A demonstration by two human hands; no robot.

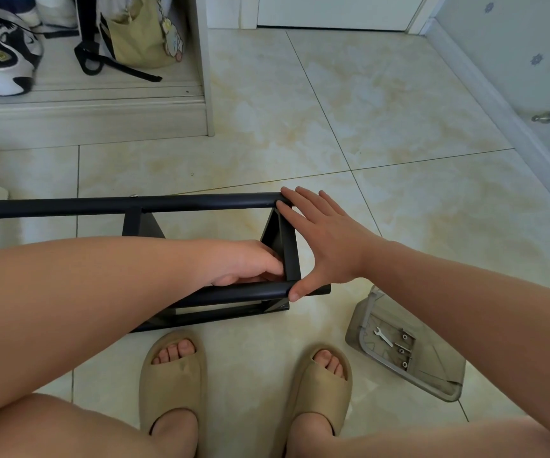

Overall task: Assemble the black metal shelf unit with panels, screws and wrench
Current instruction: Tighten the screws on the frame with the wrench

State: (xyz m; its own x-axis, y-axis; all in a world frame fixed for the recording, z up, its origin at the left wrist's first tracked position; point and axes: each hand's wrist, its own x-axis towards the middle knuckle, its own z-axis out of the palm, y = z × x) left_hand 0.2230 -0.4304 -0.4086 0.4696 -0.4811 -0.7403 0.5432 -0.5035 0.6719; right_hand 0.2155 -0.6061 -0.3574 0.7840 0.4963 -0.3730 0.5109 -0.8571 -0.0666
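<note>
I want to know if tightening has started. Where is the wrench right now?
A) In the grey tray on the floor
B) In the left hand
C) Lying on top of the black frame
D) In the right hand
A: the wrench lies in the grey tray beside the screws, while the left hand grips the black frame and the right hand presses flat against it.

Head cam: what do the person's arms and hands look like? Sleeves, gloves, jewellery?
Both arms are bare as far as the frame shows, with no sleeves in view. The left hand and right hand show no gloves, rings, watch or wristband. The only wear in view is tan open-toe slides on the feet.
</note>
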